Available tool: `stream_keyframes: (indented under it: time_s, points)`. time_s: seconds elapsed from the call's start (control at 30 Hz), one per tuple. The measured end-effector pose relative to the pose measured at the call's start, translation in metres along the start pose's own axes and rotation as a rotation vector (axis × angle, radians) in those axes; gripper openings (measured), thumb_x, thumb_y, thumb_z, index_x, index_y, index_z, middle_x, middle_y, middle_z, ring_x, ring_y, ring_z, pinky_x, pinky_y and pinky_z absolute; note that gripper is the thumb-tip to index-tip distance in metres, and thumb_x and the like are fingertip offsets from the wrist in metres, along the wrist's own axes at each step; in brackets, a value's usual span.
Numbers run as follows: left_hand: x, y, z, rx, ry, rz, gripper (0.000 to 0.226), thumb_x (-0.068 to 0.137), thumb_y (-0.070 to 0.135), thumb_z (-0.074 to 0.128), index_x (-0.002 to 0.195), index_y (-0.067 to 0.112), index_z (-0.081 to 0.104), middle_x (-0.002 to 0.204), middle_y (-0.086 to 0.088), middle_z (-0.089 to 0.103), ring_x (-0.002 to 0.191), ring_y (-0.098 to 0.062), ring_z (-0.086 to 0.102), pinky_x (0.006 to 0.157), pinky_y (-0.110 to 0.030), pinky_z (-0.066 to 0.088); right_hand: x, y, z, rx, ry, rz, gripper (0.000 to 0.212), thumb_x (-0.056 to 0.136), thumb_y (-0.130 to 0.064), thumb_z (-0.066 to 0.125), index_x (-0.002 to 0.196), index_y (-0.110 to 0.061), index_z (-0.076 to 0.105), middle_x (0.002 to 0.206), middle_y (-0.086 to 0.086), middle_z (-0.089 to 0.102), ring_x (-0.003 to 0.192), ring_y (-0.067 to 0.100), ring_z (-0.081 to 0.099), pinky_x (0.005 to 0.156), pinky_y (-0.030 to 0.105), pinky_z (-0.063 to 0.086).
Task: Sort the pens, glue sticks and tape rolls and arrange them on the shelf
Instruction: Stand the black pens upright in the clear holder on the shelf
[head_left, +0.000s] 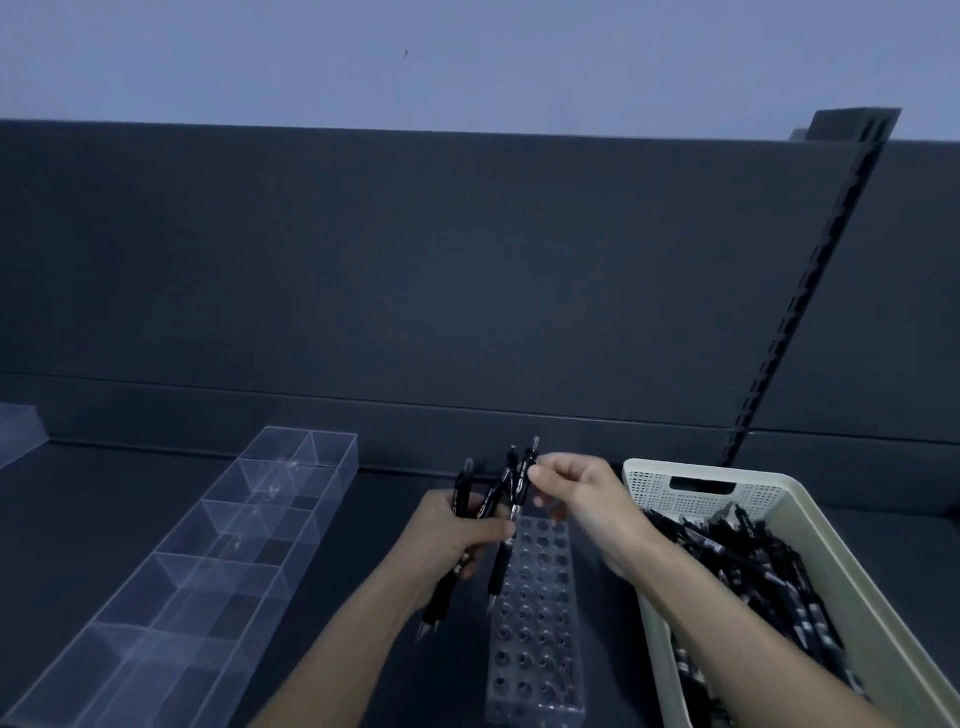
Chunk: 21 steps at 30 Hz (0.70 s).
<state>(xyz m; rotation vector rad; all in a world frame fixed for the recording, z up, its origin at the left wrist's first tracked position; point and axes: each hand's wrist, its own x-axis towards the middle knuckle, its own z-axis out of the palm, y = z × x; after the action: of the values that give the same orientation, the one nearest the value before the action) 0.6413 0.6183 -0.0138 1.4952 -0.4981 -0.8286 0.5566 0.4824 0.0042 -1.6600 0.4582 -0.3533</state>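
Early stage, by the look of it.

- A bundle of black pens (500, 569) is gripped in the left hand (457, 530) near 6 o'clock of the frame. The tips point down, over the far end of the clear perforated pen holder (540, 649).
- One pen (525, 470) of that bundle is pinched near its clicker end by the right hand (582, 499), at 3 o'clock of the left hand.
- No pens are seen slotted in the holder holes.
- The cream basket (654, 491) at 4 o'clock is loaded with a heap of black pens (769, 566), so the bulk is judged unsorted.
- Nothing is seen in the compartments of the clear divided tray (223, 545) at 8 o'clock on the dark shelf (389, 493).
- Glue sticks and tape rolls are not in view, so their status cannot be told.
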Motion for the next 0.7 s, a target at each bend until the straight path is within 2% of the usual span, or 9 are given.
stream_keyframes:
  time_s: [0.13,0.27,0.37,0.47,0.53,0.6,0.7]
  points:
    - [0.001,0.0,0.004,0.016,0.033,0.02,0.017,0.078,0.0,0.069,0.065,0.009,0.063,0.045,0.005,0.052,0.038,-0.006,0.039,0.035,-0.018,0.029,-0.002,0.006,0.002,-0.104,-0.019,0.035,0.029,0.088,-0.014,0.061,0.06,-0.011,0.055,0.054,0.0,0.06,0.052,0.014,0.049,0.052,0.022,0.038]
    - [0.001,-0.002,-0.009,0.019,0.136,-0.042,0.022,0.089,0.019,0.06,0.07,0.008,0.061,0.062,-0.004,0.06,0.044,-0.01,0.043,0.037,-0.02,0.032,0.01,-0.002,-0.014,-0.207,0.199,-0.076,0.029,0.088,-0.008,0.06,0.06,-0.013,0.054,0.055,-0.002,0.062,0.047,0.001,0.057,0.053,0.017,0.042]
    - [0.001,-0.006,-0.018,-0.009,0.205,-0.107,0.016,0.092,0.016,0.053,0.077,0.009,0.052,0.062,-0.006,0.057,0.048,-0.013,0.044,0.039,-0.022,0.033,0.02,-0.001,-0.026,-0.322,0.317,-0.139,0.022,0.086,-0.008,0.059,0.066,-0.015,0.059,0.064,0.003,0.061,0.059,0.011,0.054,0.065,0.026,0.043]
    - [0.0,-0.008,-0.02,-0.039,0.207,-0.112,0.012,0.09,0.009,0.049,0.08,0.011,0.045,0.061,-0.007,0.054,0.049,-0.015,0.043,0.041,-0.023,0.033,0.025,0.01,-0.02,-0.36,0.262,-0.133,0.014,0.087,-0.008,0.058,0.076,-0.015,0.064,0.075,0.005,0.065,0.071,0.015,0.056,0.073,0.029,0.044]
    - [0.0,-0.01,-0.023,-0.019,0.188,-0.098,0.012,0.093,0.011,0.048,0.082,0.013,0.044,0.062,-0.007,0.054,0.05,-0.015,0.044,0.042,-0.023,0.033,0.027,0.017,-0.014,-0.413,0.232,-0.149,0.011,0.087,-0.009,0.058,0.081,-0.014,0.065,0.078,0.006,0.066,0.072,0.014,0.055,0.07,0.024,0.043]
    - [0.001,-0.011,-0.025,0.019,0.158,-0.082,0.012,0.096,0.018,0.047,0.085,0.015,0.046,0.061,-0.005,0.053,0.048,-0.015,0.045,0.042,-0.023,0.036,0.029,0.019,-0.011,-0.462,0.23,-0.173,0.009,0.088,-0.01,0.057,0.082,-0.011,0.064,0.076,0.007,0.064,0.069,0.014,0.052,0.06,0.015,0.038]
    - [0.001,-0.013,-0.027,-0.004,0.145,-0.085,0.012,0.097,0.025,0.046,0.089,0.016,0.047,0.057,-0.005,0.048,0.042,-0.015,0.046,0.043,-0.025,0.045,0.032,0.016,-0.011,-0.571,0.233,-0.205,0.011,0.088,-0.011,0.057,0.079,-0.007,0.061,0.071,0.008,0.061,0.065,0.014,0.048,0.055,0.013,0.035]
